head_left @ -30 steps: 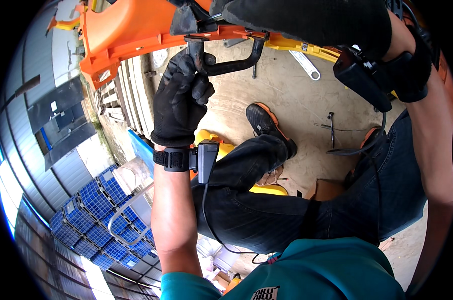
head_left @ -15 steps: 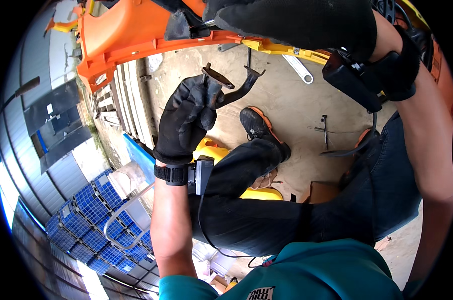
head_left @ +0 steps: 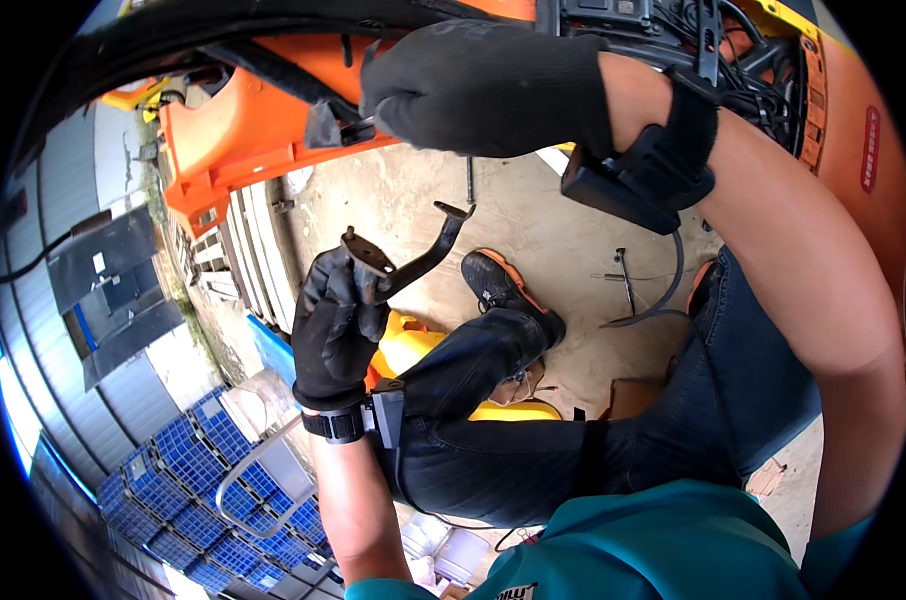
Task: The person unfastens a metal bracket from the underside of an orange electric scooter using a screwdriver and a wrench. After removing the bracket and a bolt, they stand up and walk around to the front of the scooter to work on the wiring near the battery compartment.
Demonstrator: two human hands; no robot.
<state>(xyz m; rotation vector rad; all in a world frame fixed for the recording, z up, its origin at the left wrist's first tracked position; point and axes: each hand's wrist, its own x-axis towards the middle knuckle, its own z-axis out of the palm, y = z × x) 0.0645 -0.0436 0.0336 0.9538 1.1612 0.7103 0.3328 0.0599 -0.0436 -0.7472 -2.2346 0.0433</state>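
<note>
Pale concrete floor (head_left: 563,230) lies beneath the work, with a corrugated wall (head_left: 43,340) along the left. Over the floor the left hand (head_left: 335,330), in a black glove, is raised with its fingers bent inward, closed around the near end of a dark metal bracket (head_left: 428,262). Its flat plate faces up just beyond the fingertips, while its curved arm reaches to the right and far, ending in a small flared foot that points away from the glove. The left forearm (head_left: 348,490) rises almost straight from the near edge, a black strapped box at its wrist.

The right hand (head_left: 488,90), gloved too, lies farther off, back upward and fingers folded toward the left. Its arm is bent at the elbow on the right, so the forearm (head_left: 773,230) slants across to the far side. Its fingertips are beside a black fitting (head_left: 323,125) on an orange panel (head_left: 233,120); whether they grip anything is hidden.

Farther out, a thin metal tool (head_left: 626,280) lies on the floor to the right, a dark shoe (head_left: 498,285) stands near the bracket, and blue crates (head_left: 188,480) are stacked at near left.
</note>
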